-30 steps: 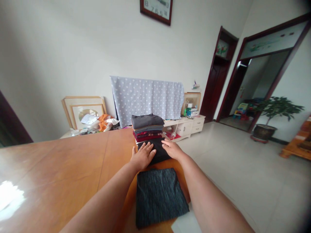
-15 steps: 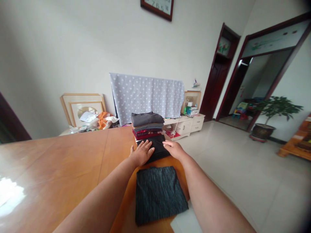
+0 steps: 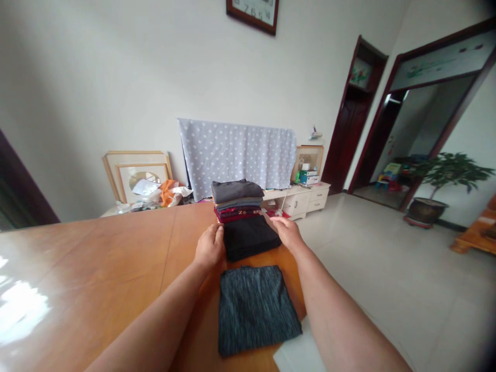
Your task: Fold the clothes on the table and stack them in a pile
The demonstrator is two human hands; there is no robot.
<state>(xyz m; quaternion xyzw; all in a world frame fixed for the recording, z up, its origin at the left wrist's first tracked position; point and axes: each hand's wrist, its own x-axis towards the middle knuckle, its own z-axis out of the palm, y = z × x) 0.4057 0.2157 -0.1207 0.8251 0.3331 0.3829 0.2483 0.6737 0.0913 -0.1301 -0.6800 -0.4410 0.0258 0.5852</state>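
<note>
A folded black garment (image 3: pixel 251 238) lies on the wooden table in front of a stack of folded clothes (image 3: pixel 237 199), grey on top with dark red pieces below. My left hand (image 3: pixel 210 247) is at the black garment's left edge, its fingers closed together along that side. On the opposite side, my right hand (image 3: pixel 288 233) has its fingers pressed together at the far right edge of the same garment. How far the fingers reach under the cloth is hidden. Nearer to me, between my forearms, a folded dark teal streaked garment (image 3: pixel 258 310) lies flat.
The brown wooden table (image 3: pixel 127 258) spreads to the left, its right edge near my right forearm. Behind stand a white cabinet (image 3: pixel 315 199), a dotted cloth cover (image 3: pixel 240 155) and picture frames (image 3: pixel 112 178). A potted plant (image 3: pixel 426 209) stands on the floor at right.
My left hand has slid from the top of the black garment to its left edge, its spread fingers closing. My right hand has shifted slightly outward at the right edge.
</note>
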